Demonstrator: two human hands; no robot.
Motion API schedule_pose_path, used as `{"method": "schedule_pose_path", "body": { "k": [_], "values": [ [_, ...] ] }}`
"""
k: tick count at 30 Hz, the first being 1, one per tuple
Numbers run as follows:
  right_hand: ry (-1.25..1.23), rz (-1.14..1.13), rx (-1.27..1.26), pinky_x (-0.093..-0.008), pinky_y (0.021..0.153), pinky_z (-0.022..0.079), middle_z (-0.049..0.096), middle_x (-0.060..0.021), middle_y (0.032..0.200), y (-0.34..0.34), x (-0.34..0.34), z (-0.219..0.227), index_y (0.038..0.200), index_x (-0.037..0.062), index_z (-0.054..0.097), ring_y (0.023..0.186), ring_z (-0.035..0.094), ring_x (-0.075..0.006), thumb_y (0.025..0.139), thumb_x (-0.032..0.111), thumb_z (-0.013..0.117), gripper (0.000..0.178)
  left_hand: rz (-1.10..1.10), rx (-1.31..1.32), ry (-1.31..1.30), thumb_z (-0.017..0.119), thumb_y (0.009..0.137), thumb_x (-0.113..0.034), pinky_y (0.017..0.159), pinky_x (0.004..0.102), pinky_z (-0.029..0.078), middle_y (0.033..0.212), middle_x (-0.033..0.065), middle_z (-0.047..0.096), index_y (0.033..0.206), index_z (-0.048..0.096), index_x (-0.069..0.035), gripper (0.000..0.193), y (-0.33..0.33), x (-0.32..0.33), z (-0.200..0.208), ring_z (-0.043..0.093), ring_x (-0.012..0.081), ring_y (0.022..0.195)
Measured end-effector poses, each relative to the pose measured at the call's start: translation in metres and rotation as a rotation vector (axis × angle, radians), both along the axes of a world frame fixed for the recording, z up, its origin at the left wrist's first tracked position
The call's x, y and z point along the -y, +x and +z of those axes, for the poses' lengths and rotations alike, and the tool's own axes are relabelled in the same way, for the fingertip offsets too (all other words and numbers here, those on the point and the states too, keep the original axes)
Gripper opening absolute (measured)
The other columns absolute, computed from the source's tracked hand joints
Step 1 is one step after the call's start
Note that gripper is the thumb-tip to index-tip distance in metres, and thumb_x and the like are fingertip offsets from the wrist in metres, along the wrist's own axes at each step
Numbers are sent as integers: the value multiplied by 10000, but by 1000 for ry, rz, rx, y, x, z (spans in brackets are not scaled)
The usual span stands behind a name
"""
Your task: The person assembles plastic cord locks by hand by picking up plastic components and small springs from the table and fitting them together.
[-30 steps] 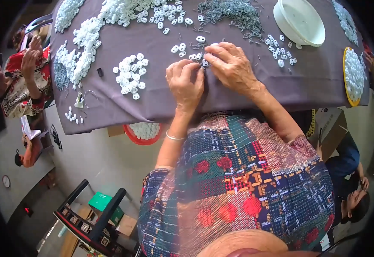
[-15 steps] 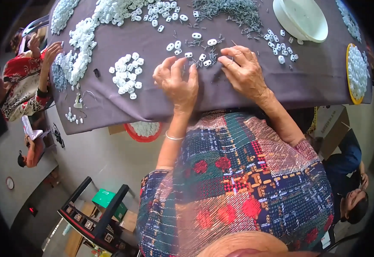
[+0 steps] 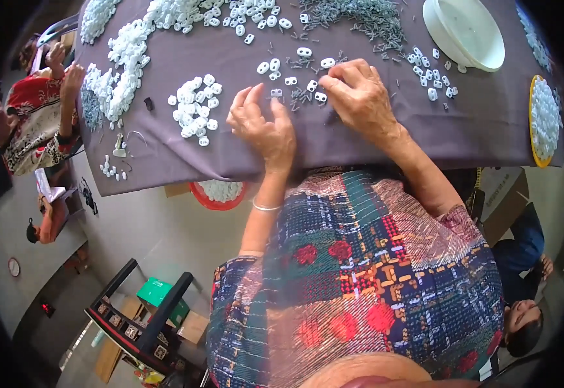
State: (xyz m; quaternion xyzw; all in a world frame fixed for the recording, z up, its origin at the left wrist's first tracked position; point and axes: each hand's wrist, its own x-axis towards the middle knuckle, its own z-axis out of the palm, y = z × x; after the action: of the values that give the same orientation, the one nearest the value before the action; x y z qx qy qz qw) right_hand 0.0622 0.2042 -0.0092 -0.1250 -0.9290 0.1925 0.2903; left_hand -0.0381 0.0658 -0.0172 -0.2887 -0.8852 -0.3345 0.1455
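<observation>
My left hand hovers low over the dark tablecloth, thumb and fingers apart. Just beyond its thumb tip is a small white oval piece with two holes, apparently not gripped. Opposite, my right hand has its thumb and fingers drawn together in a pinch; what they hold, if anything, is hidden. Between and beyond the hands lie several loose two-holed white pieces and scattered small grey pins. Another white piece sits close by the right fingertips.
A pile of white pieces lies left of my hands, a larger white heap farther left. Grey pins are heaped at the back. A white bowl and yellow-rimmed tray stand right. Another person sits left.
My right fingers have closed together and shifted slightly left. My left thumb and fingers have spread a little, and a white piece now shows by the thumb. The whole view has shifted slightly.
</observation>
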Motion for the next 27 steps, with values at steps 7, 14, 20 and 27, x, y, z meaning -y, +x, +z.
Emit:
{"method": "schedule_pose_path", "body": {
  "k": [7,14,20,27],
  "values": [
    [67,58,166,-337,697,415,502,-21,819,-27,-5,-2,823,117,593,816,495,-207,705,125,613,119,-194,192,232,571,668,56,842,395,404,1000,133,529,1007,562,-18,347,-4,-1,-8,504,294,951],
    [157,79,367,-358,723,421,536,-66,870,-24,-5,11,890,74,567,849,518,-236,724,110,597,172,-138,156,185,576,666,47,845,391,400,1003,129,525,995,568,-12,334,-5,-1,-5,491,289,971],
    [-310,-6,-7,-280,630,474,585,-81,804,7,-14,8,906,32,557,710,588,-199,795,52,598,120,-142,165,194,605,667,24,826,382,401,1003,110,526,949,591,-31,287,-4,-4,-2,484,274,951],
    [-1336,-148,85,-175,524,460,618,-41,751,37,-6,25,948,18,567,623,578,-62,874,134,569,138,-159,105,145,642,664,1,778,359,412,989,84,536,863,623,-61,210,-5,-3,-3,478,251,916]
  ]
}}
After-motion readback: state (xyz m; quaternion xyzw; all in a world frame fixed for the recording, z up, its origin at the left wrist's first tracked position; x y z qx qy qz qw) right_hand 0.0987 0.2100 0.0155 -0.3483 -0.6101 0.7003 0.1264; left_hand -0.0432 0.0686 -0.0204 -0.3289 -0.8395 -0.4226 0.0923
